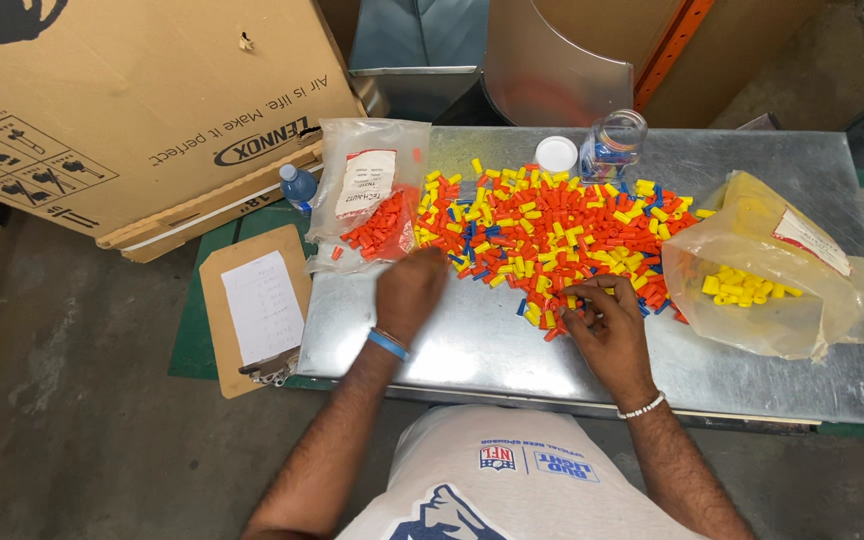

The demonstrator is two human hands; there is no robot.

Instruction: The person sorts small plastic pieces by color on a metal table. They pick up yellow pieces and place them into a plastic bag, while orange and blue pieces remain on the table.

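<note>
Big heap of wire nuts (552,235) — orange, yellow, a few blue — spread across the middle of the galvanized sheet-metal tabletop (472,345). Right hand (607,325) at the near edge of the heap, fingertips pinched in among a few yellow and orange ones. Left hand (409,290) knuckles-up by the heap's left end, fingers curled under — can't tell if anything's in there. Clear bag of orange nuts (377,200) just left of the heap, bigger bag with yellow nuts (762,275) on the right, open jar of blue ones (612,143) and its white lid (556,153) behind. Clipboard (252,310) off the left edge. Risks, probably: slick metal, so easy to flick strays off the front edge onto the floor; easy to drop a colour in the wrong bag; jar looks tippable with a careless reach.
</note>
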